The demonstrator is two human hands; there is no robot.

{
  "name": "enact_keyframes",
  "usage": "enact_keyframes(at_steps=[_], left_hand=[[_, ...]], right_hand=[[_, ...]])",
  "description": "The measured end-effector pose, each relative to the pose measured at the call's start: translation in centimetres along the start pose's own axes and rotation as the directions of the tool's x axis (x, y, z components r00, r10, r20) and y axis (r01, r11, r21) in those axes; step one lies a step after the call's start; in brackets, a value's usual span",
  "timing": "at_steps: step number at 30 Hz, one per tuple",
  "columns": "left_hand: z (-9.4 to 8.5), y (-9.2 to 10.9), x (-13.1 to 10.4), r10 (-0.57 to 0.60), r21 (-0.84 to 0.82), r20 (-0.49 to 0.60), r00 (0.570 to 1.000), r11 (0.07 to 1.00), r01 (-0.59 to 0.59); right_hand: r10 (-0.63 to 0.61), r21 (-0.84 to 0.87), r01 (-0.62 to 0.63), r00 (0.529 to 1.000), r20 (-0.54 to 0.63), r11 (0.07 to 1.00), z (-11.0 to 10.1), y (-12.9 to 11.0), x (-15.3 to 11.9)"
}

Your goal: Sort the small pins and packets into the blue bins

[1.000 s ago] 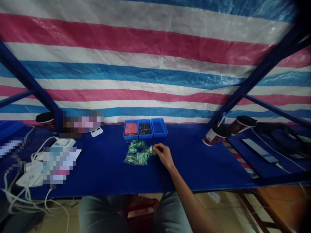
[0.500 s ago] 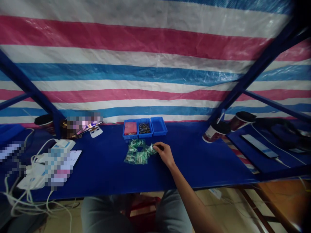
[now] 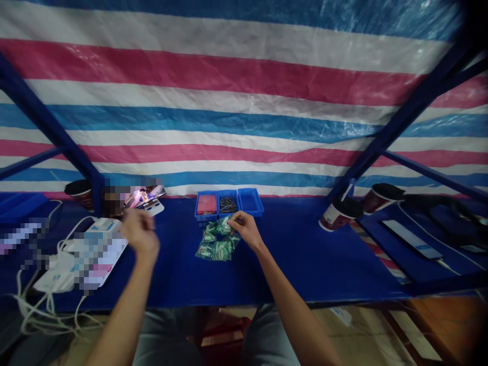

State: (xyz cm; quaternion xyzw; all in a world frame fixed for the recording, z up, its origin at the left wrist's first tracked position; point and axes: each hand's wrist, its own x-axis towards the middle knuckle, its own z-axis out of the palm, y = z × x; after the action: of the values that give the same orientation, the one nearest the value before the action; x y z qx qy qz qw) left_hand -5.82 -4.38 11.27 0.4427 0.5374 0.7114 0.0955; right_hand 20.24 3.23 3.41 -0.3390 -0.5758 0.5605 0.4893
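The right hand (image 3: 247, 231) has its thumb and pointing finger pressed together on the edge of a small clear-and-green plastic packet (image 3: 224, 225). Its other fingers are curled in. The left hand (image 3: 141, 231) is up over the left part of the blue table (image 3: 290, 274), with its fingers bent. It is too blurry to tell if it holds anything. It is near a lit screen (image 3: 147, 194) and a white power strip (image 3: 57, 272).

The pinched packet is at the top of a little ring of packets (image 3: 221, 251), to the left of the right hand's fingertips and well to the right of the left hand. It looks a bit longer from side to side and slants up toward the fingers, but its ends are hard to see. The bottom left packet leans too. Just behind the ring are three small blue bins (image 3: 250, 201) in a row.
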Motion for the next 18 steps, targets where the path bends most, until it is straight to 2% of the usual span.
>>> enact_keyframes(at_steps=[1,2,3,4,5,8,12,15,18], left_hand=[[1.1,-0.7,-0.7,-0.030,-0.014,0.118,0.993,0.999,0.032],[2.3,-1.5,-1.5,-0.067,-0.022,0.268,0.961,0.997,0.076],[3.4,-2.3,-2.3,-0.103,-0.022,0.417,0.903,0.992,0.123],[4.5,-3.2,-3.2,-0.140,-0.005,0.562,0.815,0.985,0.172],[5.4,-4.1,-3.9,-0.152,-0.003,0.599,0.786,0.981,0.192],[6.7,-6.3,-5.2,-0.201,0.023,0.618,0.760,0.971,0.238],[6.5,-7.7,-6.0,-0.259,0.068,0.584,0.769,0.960,0.271],[6.1,-7.8,-6.6,-0.223,0.107,0.582,0.782,0.974,0.198],[5.8,-7.7,-7.1,-0.157,0.129,0.611,0.776,0.987,0.098]], right_hand=[[-0.003,0.003,0.003,1.000,-0.003,1.000,0.4,0.4,0.4],[-0.007,-0.001,0.007,1.000,-0.016,1.000,0.8,0.9,0.7],[-0.014,-0.010,0.014,0.999,-0.040,1.000,1.0,1.4,0.8],[-0.026,-0.021,0.025,0.997,-0.072,0.999,1.2,1.9,0.8],[-0.041,-0.032,0.038,0.994,-0.105,0.999,1.2,2.3,0.7],[-0.072,-0.051,0.064,0.983,-0.170,0.997,1.1,2.9,-0.1],[-0.058,-0.055,0.050,0.986,-0.155,0.997,1.0,2.7,-1.0],[-0.038,-0.049,0.031,0.991,-0.132,0.998,1.4,2.6,-1.4],[-0.028,-0.057,0.022,0.993,-0.113,0.998,1.9,2.8,-1.5]])
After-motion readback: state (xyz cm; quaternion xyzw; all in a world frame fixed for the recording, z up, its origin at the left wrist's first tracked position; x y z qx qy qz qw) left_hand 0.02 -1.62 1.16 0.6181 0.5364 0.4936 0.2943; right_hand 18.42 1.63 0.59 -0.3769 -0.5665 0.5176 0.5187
